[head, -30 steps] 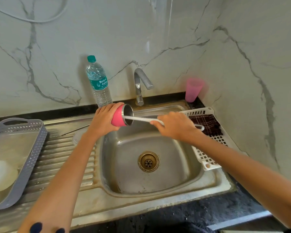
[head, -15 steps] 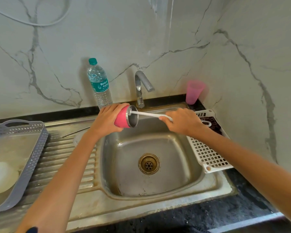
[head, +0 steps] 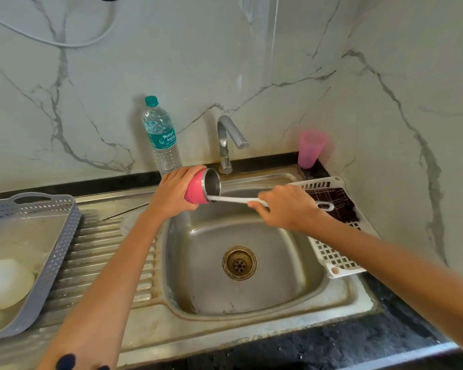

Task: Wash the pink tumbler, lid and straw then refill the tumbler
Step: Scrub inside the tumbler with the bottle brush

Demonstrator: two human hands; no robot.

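Nearest the camera, the steel sink (head: pixel 225 332) is showing its front rim, with the brass drain (head: pixel 239 263) sitting in the middle of the basin. To the left, a grey tray (head: pixel 51 263) is resting on the ribbed drainboard (head: pixel 96 257) and holding pale rounded things that are too blurred to identify. On the right, a white basket (head: pixel 332 257) is lying across the sink's edge with a dark cloth (head: pixel 334 201) in it. Above the back of the basin, the left hand (head: pixel 171 192) is gripping the pink tumbler (head: pixel 194 192), its fingers wrapping round the body and tipping the steel mouth sideways to the right. The right hand (head: pixel 286 206) is curling closed round the white brush handle (head: pixel 230 199), whose far end is reaching into the tumbler's mouth. Just behind the tumbler the tap (head: pixel 226 137) is standing with its spout pointing right. A water bottle (head: pixel 162 140) is standing upright to the tap's left against the marble wall, and a pink cup (head: pixel 309 150) is standing in the far right corner.
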